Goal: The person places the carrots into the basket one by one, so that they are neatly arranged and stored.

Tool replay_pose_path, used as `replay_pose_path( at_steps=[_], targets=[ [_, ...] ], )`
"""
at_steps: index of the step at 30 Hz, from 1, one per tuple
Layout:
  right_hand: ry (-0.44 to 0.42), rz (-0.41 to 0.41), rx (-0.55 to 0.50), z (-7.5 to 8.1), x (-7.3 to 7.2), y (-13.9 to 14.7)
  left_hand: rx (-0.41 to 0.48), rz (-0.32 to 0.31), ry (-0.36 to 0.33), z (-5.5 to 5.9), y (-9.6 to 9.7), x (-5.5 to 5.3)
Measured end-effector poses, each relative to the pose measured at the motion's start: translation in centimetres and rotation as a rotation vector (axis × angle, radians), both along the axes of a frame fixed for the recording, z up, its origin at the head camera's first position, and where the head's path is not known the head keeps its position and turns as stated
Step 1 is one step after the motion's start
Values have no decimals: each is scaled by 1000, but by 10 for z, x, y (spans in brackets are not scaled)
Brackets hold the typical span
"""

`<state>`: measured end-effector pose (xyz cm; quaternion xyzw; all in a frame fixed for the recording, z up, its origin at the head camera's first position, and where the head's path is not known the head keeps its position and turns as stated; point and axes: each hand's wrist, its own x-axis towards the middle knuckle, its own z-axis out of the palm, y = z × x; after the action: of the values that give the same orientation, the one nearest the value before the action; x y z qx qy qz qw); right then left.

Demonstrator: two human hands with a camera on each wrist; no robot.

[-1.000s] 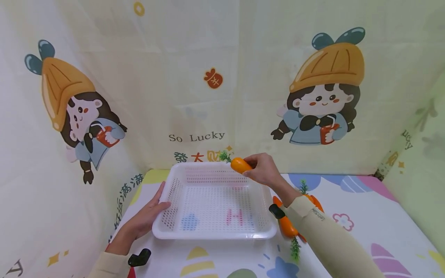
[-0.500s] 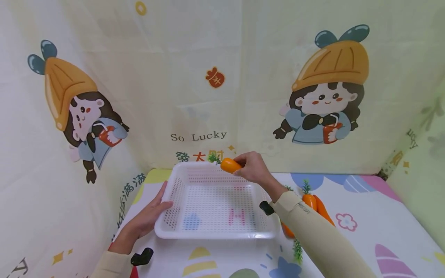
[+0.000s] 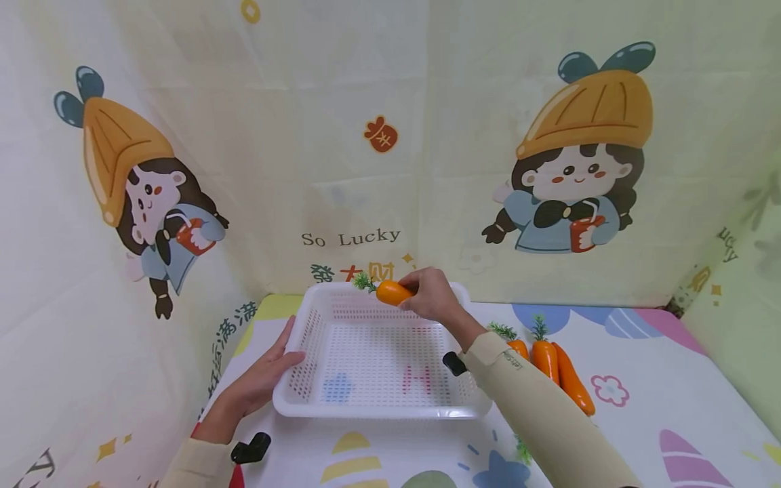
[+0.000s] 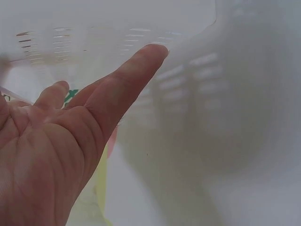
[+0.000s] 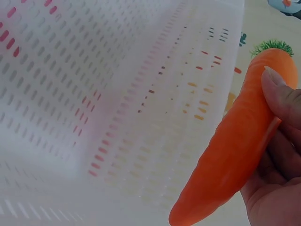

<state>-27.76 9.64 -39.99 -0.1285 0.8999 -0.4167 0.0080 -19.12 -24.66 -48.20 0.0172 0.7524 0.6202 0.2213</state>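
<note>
My right hand (image 3: 432,293) holds an orange carrot (image 3: 392,293) by its body, above the back rim of a white slotted plastic basket (image 3: 381,411). The green leafy top points left. Up close in the right wrist view, the thumb presses along the smooth, tapering carrot (image 5: 235,146) and the fingers curl behind it. At the basket's left side lies my left hand (image 3: 262,376), fingers stretched along the outer wall and thumb at the rim. The left wrist view shows that thumb straight against the slotted wall (image 4: 141,35). Nothing lies in the basket.
Several carrots (image 3: 546,362) with green tops lie on the patterned table (image 3: 628,440) right of the basket, partly behind the right sleeve. Leaves (image 3: 523,449) of another peek out below that forearm. A printed cloth (image 3: 439,169) hangs behind the table and at both sides.
My right hand has carried the carrot left over the back of the basket, uncovering more of the carrots on the right. The left hand has stayed at the basket's left side.
</note>
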Motion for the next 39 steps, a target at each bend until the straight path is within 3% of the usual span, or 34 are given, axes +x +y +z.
replay_pose_path(
  at_steps=[18,39],
  targets=[
    [-52,-37,16,-18,-10,-12,16,17,-14,0,2,2],
    [-85,-19,17,-37,-18,-23,6,2,2,1,1,2]
  ],
)
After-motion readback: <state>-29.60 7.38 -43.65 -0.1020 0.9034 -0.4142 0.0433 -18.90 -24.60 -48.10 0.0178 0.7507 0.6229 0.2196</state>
